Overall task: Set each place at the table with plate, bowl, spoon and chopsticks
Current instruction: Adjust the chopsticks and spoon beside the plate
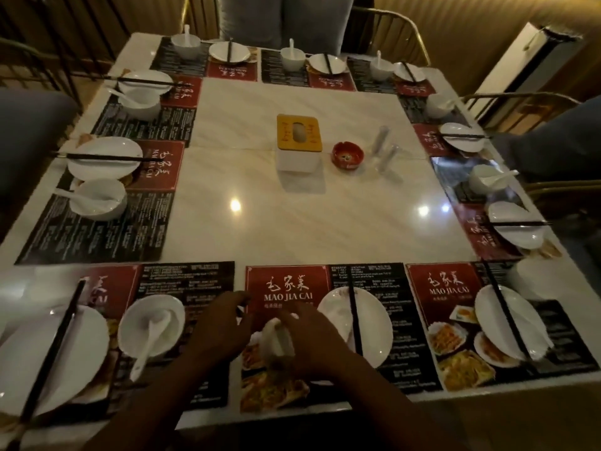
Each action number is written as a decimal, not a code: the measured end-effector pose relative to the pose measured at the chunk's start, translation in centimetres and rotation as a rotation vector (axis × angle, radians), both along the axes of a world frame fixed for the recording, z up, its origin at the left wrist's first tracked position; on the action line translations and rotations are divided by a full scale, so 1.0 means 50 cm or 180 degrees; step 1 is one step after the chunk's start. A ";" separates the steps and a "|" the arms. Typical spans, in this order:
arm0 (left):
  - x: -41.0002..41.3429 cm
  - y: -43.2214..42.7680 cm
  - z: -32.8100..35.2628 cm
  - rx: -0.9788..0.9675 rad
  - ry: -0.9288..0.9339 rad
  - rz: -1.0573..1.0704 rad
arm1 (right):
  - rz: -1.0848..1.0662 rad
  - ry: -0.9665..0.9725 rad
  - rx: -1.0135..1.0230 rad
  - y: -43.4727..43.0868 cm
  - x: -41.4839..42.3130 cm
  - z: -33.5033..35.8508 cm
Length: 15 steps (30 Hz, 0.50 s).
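Small white bowl (277, 341), motion-blurred, at the near middle place, on the left part of a red-and-black placemat (286, 281). Gripped from its right side by the right hand (313, 336), fingers curled over it. Just to its left, the left hand (224, 323), fingers loosely bent; too blurred to tell whether grasping, touching or released. Right of the bowl, on the same placemat, a white plate (374, 327) with black chopsticks (355, 320) laid across. Further out, mid pale marble worktop (292, 216), a white tissue box (299, 148) with a yellow lid, and just right of it a red ashtray (347, 154).
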<state>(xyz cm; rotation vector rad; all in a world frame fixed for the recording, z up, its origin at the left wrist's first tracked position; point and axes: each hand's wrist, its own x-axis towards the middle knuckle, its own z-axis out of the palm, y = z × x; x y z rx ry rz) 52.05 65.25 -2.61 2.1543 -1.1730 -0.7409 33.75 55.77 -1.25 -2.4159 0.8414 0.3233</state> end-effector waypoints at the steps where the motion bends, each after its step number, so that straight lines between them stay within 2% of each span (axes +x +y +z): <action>1: -0.022 0.008 -0.006 0.0075 -0.0016 0.0023 | 0.0249 0.0056 -0.0043 0.003 -0.004 -0.011; 4: -0.059 0.033 -0.011 0.0221 -0.0021 0.0206 | 0.0637 0.0218 -0.0175 0.009 -0.007 -0.039; 8: -0.073 0.047 -0.013 0.0330 -0.0016 0.0508 | 0.0715 0.0133 -0.0397 0.012 -0.007 -0.070; 12: -0.076 0.035 -0.011 0.0299 -0.0100 0.0540 | 0.0622 0.0015 -0.0224 0.000 -0.001 -0.066; 15: -0.076 0.016 -0.013 0.0273 -0.0110 0.0575 | 0.0133 -0.0183 0.0261 -0.012 -0.003 -0.042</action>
